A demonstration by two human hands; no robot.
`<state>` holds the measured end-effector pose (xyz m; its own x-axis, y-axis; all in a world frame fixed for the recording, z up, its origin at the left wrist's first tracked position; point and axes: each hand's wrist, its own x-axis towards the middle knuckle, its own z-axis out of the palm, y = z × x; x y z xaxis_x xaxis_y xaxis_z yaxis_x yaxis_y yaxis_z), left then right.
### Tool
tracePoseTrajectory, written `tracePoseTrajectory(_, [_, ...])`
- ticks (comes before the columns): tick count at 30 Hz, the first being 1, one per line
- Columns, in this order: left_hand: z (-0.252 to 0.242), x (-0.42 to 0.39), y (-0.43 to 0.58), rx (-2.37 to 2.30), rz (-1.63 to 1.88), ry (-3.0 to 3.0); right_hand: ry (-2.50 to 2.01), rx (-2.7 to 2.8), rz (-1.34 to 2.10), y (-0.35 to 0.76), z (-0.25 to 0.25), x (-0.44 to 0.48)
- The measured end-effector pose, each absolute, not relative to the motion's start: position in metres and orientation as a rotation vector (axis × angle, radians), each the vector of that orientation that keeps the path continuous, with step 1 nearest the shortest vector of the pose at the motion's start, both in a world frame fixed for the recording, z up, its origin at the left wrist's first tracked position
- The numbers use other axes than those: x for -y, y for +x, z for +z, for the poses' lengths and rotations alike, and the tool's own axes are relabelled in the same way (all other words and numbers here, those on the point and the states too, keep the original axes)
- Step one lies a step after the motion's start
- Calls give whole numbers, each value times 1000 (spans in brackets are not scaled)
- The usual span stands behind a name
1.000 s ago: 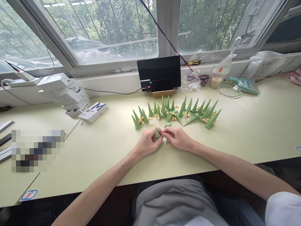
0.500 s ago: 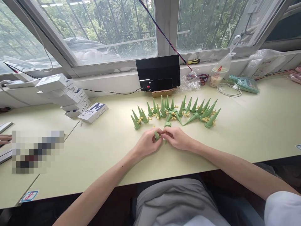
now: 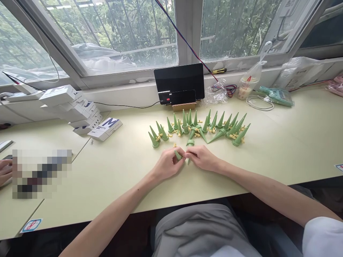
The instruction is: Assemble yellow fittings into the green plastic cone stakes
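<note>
Over the worktop (image 3: 128, 167), the left hand (image 3: 168, 165) holds a green cone spike (image 3: 177, 155), tip leaning left, base toward the right hand (image 3: 201, 157), whose hold I cannot tell.

You have two hands here, your left hand (image 3: 166, 165) and right hand (image 3: 203, 157): one green cone (image 3: 178, 155) in the left fingers, one lying cone (image 3: 190, 142) by the right fingertips. Beyond your fingers stand or lie roughly twenty green cones (image 3: 185, 127), overlapping too much to count exactly, then one tablet (image 3: 182, 80) and one phone (image 3: 183, 96). Left of your fingers: one loose box (image 3: 105, 129), one co-worker's hand (image 3: 5, 171).
</note>
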<state>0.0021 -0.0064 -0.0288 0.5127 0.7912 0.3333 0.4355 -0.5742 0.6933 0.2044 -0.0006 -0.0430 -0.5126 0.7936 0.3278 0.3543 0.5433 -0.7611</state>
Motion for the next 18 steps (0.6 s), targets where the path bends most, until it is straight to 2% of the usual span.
tracePoseTrajectory(14, [-29,9,4,-970,924,2214,-985,2017,1010,202,-39,6])
tracePoseTrajectory(18, [-22,5,5,-981,1029,2012,-1007,1863,1061,201,-29,10])
